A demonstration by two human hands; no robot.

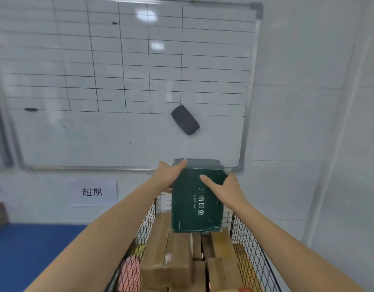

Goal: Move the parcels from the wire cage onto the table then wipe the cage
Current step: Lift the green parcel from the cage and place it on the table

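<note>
A dark green box (pixel 194 216) with white lettering is lifted above the black wire cage (pixel 248 247). My left hand (pixel 169 175) grips its upper left edge, and my right hand (pixel 226 188) presses on its upper right side with the thumb across the front. Inside the cage, below the box, lie several brown cardboard parcels (pixel 167 258), and a pink soft packet (pixel 129 272) rests against the cage's left wall. The cage's floor is hidden by the parcels.
A gridded whiteboard (pixel 55 133) hangs on the wall straight ahead, with a black eraser (pixel 185 120) stuck to it. A paper sign (pixel 93 192) hangs below it. Blue floor (pixel 28 253) lies to the left and a white wall to the right.
</note>
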